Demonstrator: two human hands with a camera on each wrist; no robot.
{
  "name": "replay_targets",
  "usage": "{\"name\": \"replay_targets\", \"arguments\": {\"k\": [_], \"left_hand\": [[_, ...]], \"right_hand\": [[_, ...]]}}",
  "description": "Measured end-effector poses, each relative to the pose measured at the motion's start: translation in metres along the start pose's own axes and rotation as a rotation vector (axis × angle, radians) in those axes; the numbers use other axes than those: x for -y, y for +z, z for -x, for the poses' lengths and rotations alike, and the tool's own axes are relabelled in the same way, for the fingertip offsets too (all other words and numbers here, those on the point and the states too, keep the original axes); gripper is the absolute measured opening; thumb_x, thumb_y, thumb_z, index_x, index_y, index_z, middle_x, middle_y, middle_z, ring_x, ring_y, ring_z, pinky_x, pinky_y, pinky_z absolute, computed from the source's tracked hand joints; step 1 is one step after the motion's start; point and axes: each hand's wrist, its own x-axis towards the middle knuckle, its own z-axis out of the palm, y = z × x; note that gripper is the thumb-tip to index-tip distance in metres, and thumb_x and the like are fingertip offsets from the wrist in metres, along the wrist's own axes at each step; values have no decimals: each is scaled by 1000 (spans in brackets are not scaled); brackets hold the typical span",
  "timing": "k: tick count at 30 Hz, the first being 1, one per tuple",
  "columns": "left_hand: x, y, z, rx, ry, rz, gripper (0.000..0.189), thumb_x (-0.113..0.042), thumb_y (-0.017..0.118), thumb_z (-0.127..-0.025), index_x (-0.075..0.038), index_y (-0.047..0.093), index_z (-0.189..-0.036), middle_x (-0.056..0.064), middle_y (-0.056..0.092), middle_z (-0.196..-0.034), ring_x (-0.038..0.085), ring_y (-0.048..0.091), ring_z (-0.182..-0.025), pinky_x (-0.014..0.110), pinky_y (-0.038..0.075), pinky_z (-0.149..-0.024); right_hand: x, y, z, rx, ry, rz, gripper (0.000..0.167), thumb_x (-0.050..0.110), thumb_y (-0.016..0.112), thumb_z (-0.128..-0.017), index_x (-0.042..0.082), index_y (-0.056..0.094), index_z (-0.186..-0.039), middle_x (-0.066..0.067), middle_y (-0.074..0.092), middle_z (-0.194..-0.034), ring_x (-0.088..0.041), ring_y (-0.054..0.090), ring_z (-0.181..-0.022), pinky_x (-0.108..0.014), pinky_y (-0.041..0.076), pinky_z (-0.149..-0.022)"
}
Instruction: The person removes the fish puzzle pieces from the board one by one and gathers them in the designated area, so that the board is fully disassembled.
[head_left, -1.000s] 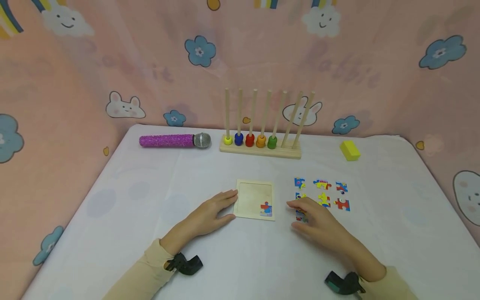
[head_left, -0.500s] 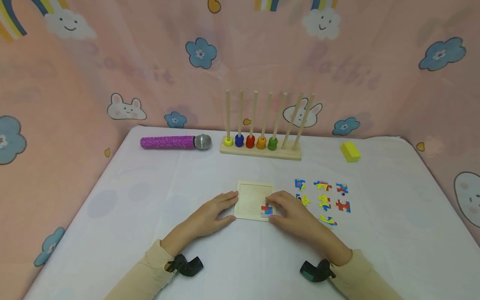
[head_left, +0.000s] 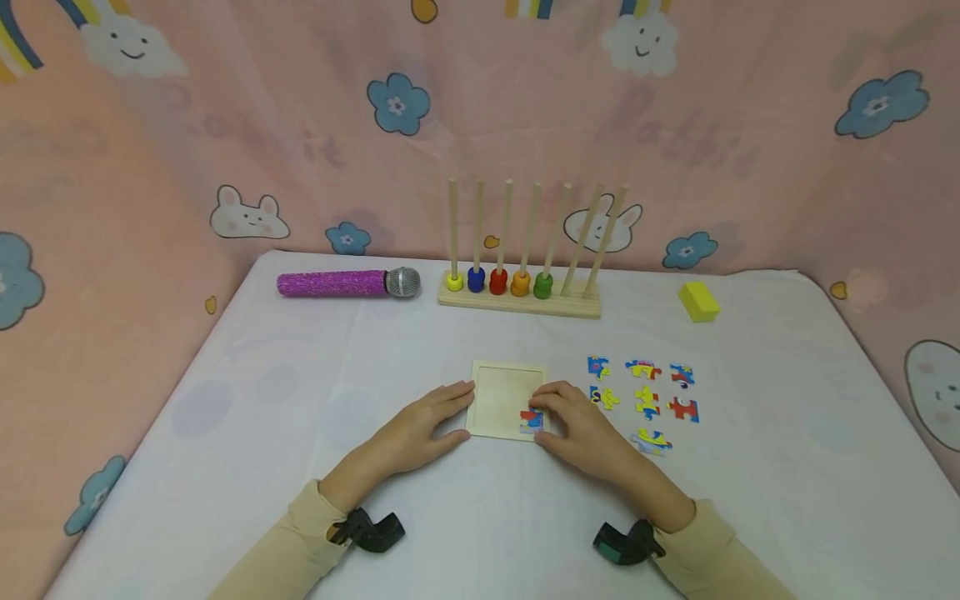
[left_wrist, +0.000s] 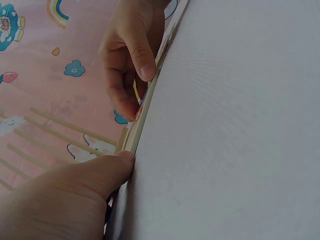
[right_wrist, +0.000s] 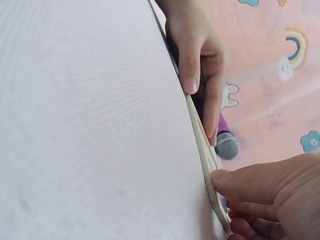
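A square wooden puzzle tray (head_left: 495,396) lies on the table, with a red and blue puzzle piece (head_left: 531,422) in its lower right corner. My left hand (head_left: 420,429) rests its extended fingers and thumb against the tray's left edge. Over the tray's right side, my right hand (head_left: 588,433) has its fingers and thumb curled together above the corner piece. A bit of yellow (left_wrist: 135,90) shows between these fingers in the left wrist view. The puzzle piece they pinch is mostly hidden. Several loose puzzle pieces (head_left: 647,402) lie in rows to the right.
Toward the back stands a wooden bead rack (head_left: 519,306) with upright pegs and coloured beads. A purple glitter microphone (head_left: 333,284) lies left of it, and a yellow block (head_left: 699,302) sits at the back right. A patterned pink cloth (head_left: 480,125) hangs behind the table.
My right hand has moved left from the loose pieces to the tray, and the piece that was under its fingers is gone from its spot. My left hand has stayed at the tray.
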Motion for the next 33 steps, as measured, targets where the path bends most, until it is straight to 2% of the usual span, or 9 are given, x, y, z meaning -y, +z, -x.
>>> {"name": "replay_targets", "arguments": {"k": [14, 23, 33], "left_hand": [[0, 0, 0, 15, 0, 3, 57, -27, 63, -92, -6, 44, -141, 2, 35, -152, 20, 32, -141, 38, 27, -117], [-1, -1, 0, 9, -5, 6, 57, -27, 63, -92, -6, 44, -141, 2, 36, -152, 20, 33, -140, 39, 29, -116], [0, 1, 0, 5, -20, 12, 57, -28, 63, -92, -8, 44, -141, 0, 35, -152, 20, 32, -141, 39, 29, -116]], "right_hand": [[5, 1, 0, -9, 50, -1, 40, 11, 73, -83, 9, 58, -119, -3, 60, -117, -20, 54, -113, -44, 48, -99], [5, 2, 1, -32, 47, 18, 42, 11, 75, -80, 10, 59, -119, 0, 61, -112, -15, 55, -105, -40, 51, -94], [4, 1, 1, -43, 23, 43, 41, 14, 75, -81, 8, 61, -119, -2, 62, -111, -15, 56, -104, -39, 52, -92]]}}
